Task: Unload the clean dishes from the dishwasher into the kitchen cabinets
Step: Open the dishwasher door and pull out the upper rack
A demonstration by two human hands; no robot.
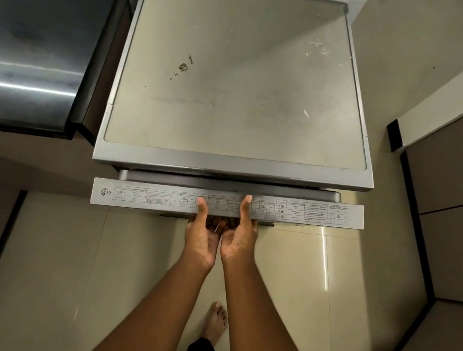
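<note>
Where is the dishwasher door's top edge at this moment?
In the head view, the dishwasher door is slightly ajar at centre frame, just below the dishwasher top. The left hand and the right hand grip its middle.

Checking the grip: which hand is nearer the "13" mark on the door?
Left. The left hand grips the door edge nearer the "13" mark; the right hand grips just beyond it.

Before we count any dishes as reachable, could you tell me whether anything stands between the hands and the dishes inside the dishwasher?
Yes: the dishwasher door, only cracked open at the top. Both the left hand and right hand grip its upper edge; no dishes show.
</note>
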